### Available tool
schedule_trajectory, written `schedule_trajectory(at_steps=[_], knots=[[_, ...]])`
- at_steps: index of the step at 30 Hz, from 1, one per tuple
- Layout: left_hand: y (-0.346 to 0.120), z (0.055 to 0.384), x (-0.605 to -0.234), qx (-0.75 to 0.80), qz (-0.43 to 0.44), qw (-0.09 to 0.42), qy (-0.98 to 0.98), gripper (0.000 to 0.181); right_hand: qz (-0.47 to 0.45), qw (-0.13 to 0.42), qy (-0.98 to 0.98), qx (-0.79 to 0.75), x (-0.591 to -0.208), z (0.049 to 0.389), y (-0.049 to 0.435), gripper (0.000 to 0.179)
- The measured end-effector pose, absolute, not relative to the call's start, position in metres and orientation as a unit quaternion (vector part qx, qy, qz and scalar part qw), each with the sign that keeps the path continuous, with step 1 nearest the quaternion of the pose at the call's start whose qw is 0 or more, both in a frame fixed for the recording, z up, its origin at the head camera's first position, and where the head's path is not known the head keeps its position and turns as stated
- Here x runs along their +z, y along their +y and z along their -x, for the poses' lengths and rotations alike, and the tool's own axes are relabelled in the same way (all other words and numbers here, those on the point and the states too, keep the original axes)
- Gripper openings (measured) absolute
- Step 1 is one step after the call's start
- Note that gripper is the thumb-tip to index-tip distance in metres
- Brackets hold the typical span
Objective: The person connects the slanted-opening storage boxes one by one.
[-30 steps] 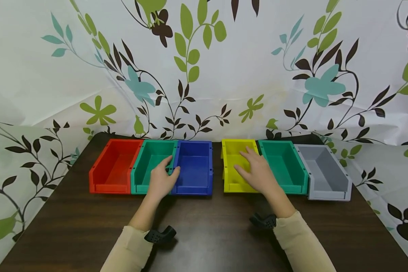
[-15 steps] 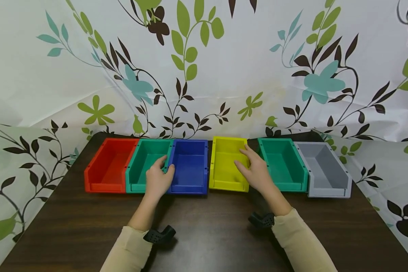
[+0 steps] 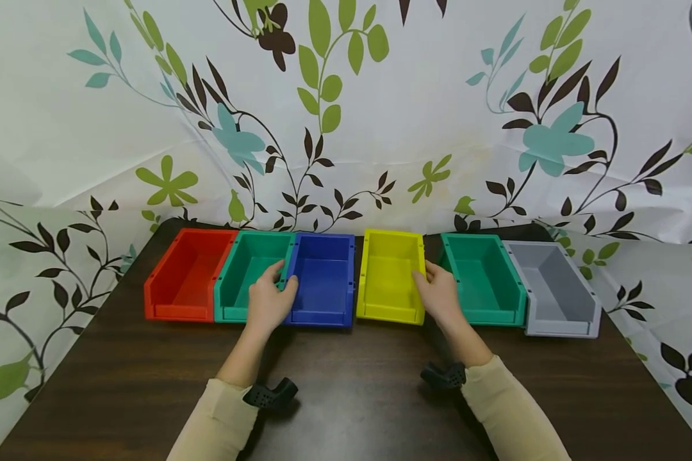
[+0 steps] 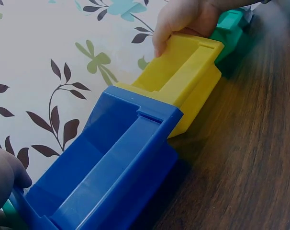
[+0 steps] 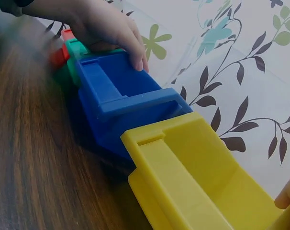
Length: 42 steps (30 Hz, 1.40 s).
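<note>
In the head view my left hand (image 3: 270, 299) pinches the wall where the left green bin (image 3: 254, 266) meets the blue bin (image 3: 323, 282). Its thumb lies on the blue side, the fingers on the green side. My right hand (image 3: 441, 294) grips the right wall of the yellow bin (image 3: 391, 282), thumb inside and fingers outside. The yellow bin stands just right of the blue one. In the left wrist view, the blue bin's side wall (image 4: 130, 163) reaches close to the yellow bin. Most of my right hand is out of frame in the right wrist view.
A red bin (image 3: 187, 282) stands at the row's left end. To the right, past a gap, are another green bin (image 3: 484, 282) and a grey bin (image 3: 556, 291). All stand on a dark wooden table (image 3: 346, 397) before a leaf-patterned cloth (image 3: 380, 115).
The yellow bin has moved left, narrowing its gap to the blue bin and widening the one to the right green bin. My right hand has gone from spread fingers to gripping the yellow wall.
</note>
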<state>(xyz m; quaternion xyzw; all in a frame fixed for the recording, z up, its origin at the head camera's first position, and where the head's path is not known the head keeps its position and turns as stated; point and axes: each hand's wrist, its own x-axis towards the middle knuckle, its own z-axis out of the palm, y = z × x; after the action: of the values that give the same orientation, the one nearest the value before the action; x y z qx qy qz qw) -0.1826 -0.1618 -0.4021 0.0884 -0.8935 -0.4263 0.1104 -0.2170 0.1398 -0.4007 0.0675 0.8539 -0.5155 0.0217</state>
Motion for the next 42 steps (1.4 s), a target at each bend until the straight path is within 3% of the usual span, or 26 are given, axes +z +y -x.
schedule_trajectory(at_steps=[22,42], knots=[[-0.168,0.186,-0.404,-0.451,-0.078,0.103,-0.883,0.049,-0.065,-0.032,0.826,-0.559,-0.387,0.211,0.144,0.046],[-0.164,0.184,-0.402,-0.463,-0.067,0.087,-0.88,0.051,-0.062,-0.027,0.82,-0.569,-0.378,0.207,0.148,0.048]])
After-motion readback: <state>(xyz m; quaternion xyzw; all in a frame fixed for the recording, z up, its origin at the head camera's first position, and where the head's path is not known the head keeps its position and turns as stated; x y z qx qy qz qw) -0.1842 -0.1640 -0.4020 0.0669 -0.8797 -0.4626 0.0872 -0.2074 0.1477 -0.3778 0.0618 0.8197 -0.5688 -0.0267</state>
